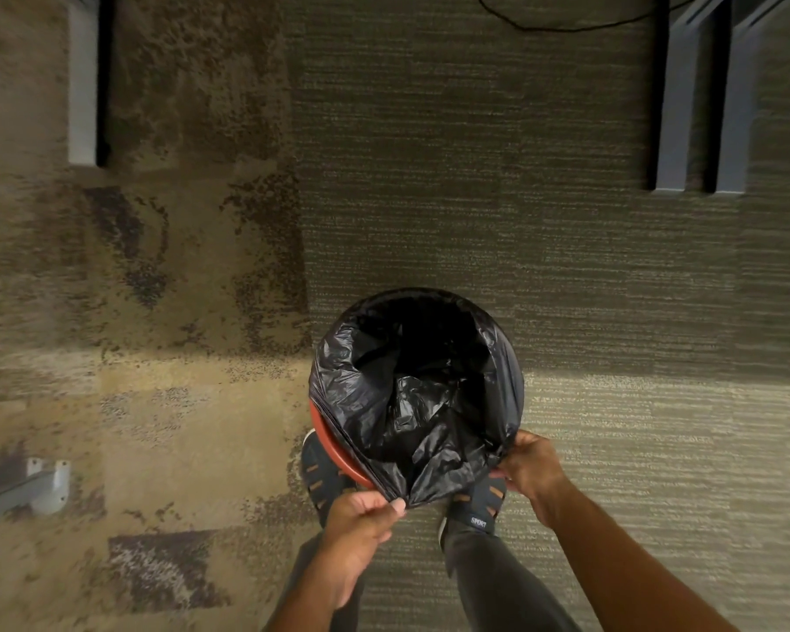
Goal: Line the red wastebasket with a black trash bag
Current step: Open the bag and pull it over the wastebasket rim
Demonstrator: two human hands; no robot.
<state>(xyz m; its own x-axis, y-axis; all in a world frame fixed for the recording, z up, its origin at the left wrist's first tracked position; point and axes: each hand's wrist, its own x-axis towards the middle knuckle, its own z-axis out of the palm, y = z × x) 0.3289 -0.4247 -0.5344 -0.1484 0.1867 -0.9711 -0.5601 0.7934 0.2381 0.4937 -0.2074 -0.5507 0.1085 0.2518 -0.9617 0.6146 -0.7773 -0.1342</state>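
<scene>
From the head view, the red wastebasket [334, 444] stands on the carpet [566, 266] at lower centre of the frame, the black trash bag [411, 394] already opened inside it and folded over most of the rim. Only the near lower-left edge shows bare red, so the job looks nearly finished. The left hand [361, 517] pinches a gathered bag corner between thumb and fingers; the right hand [530, 467], fingers curled closed, grips the bag's edge at the rim's lower right.

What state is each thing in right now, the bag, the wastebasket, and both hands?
black trash bag: open, inside the basket, near edge not yet over the rim
red wastebasket: upright on carpet, near rim exposed
left hand: pinching the bag's edge
right hand: gripping the bag's edge
</scene>
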